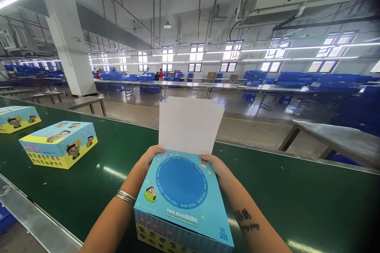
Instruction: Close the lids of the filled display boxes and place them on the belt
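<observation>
A light-blue printed cardboard box [181,182] stands on the green belt right in front of me. Its upper face carries a large dark-blue circle ringed with "TREE MAN" lettering. At its far edge a plain white flap [188,124] stands up. My left hand [152,157] grips the far left corner of the box, by the base of the flap. On the far right corner, my right hand [216,166] holds the box the same way, thumb over the top edge. Most fingers of both hands are hidden behind the box's sides.
To the left on the green conveyor belt [118,142] sit a closed blue-and-yellow box [59,142] and another such box [19,118]. Metal rails edge the belt. Beyond it are a steel table [335,136], a bench [89,102], a pillar [67,43] and stacked blue crates [261,77].
</observation>
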`<state>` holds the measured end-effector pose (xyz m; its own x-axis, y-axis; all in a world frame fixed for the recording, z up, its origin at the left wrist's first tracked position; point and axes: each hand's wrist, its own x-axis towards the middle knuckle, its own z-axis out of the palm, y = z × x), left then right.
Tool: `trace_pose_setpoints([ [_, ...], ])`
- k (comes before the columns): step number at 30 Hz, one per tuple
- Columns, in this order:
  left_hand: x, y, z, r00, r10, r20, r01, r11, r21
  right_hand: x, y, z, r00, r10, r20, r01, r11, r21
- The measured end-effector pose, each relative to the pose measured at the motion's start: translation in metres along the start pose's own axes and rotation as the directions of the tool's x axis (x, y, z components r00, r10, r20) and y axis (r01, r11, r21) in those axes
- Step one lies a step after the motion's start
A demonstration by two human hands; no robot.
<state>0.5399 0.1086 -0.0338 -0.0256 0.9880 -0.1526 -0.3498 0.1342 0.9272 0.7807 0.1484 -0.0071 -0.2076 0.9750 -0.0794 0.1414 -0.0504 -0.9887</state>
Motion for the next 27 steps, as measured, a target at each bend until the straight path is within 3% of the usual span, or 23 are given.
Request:
trace_pose_setpoints([
  [3, 0.011, -0.009, 0.027, 1.000, 0.026, -0.001, -0.026, 1.000, -0.005, 0.007, 0.001, -0.029, 0.995, 0.059, 0.084, -0.069, 0.990, 0.126],
  [8, 0.033, -0.037, 0.092, 0.983, 0.182, -0.009, -0.182, 0.981, -0.066, 0.010, 0.007, -0.093, 0.995, 0.076, 0.061, -0.087, 0.976, 0.199],
  [10, 0.038, -0.050, 0.119, 0.960, 0.280, -0.022, -0.281, 0.955, -0.099, 0.004, 0.014, -0.118, 0.998, 0.043, 0.036, -0.050, 0.972, 0.230],
  [12, 0.039, -0.062, 0.140, 0.934, 0.357, -0.033, -0.358, 0.928, -0.105, -0.005, 0.024, -0.140, 0.998, -0.067, 0.002, 0.065, 0.972, 0.224],
  [15, 0.035, -0.071, 0.154, 0.915, 0.404, 0.000, -0.404, 0.915, -0.024, -0.017, 0.038, -0.172, 0.973, -0.232, 0.014, 0.228, 0.965, 0.133],
  [17, 0.027, -0.066, 0.153, 0.907, 0.413, 0.080, -0.419, 0.903, 0.094, -0.023, 0.042, -0.194, 0.968, -0.240, 0.067, 0.237, 0.970, 0.046],
  [19, 0.014, -0.054, 0.148, 0.900, 0.389, 0.196, -0.429, 0.868, 0.248, -0.032, 0.042, -0.212, 0.964, -0.238, 0.119, 0.256, 0.951, -0.175],
  [20, 0.005, -0.046, 0.147, 0.899, 0.356, 0.255, -0.427, 0.843, 0.328, -0.039, 0.040, -0.218, 0.956, -0.264, 0.127, 0.292, 0.897, -0.332],
  [22, -0.020, -0.036, 0.148, 0.899, 0.312, 0.308, -0.428, 0.776, 0.463, -0.059, 0.036, -0.221, 0.908, -0.391, 0.151, 0.396, 0.683, -0.614],
  [24, -0.049, -0.036, 0.156, 0.878, 0.310, 0.365, -0.474, 0.669, 0.572, -0.086, 0.035, -0.213, 0.808, -0.532, 0.252, 0.521, 0.447, -0.727],
  [25, -0.065, -0.040, 0.162, 0.839, 0.296, 0.456, -0.543, 0.493, 0.680, -0.100, 0.036, -0.207, 0.753, -0.561, 0.344, 0.594, 0.356, -0.721],
  [27, -0.090, -0.055, 0.174, 0.804, 0.146, 0.576, -0.594, 0.204, 0.778, -0.125, 0.042, -0.194, 0.659, -0.546, 0.518, 0.707, 0.214, -0.674],
])
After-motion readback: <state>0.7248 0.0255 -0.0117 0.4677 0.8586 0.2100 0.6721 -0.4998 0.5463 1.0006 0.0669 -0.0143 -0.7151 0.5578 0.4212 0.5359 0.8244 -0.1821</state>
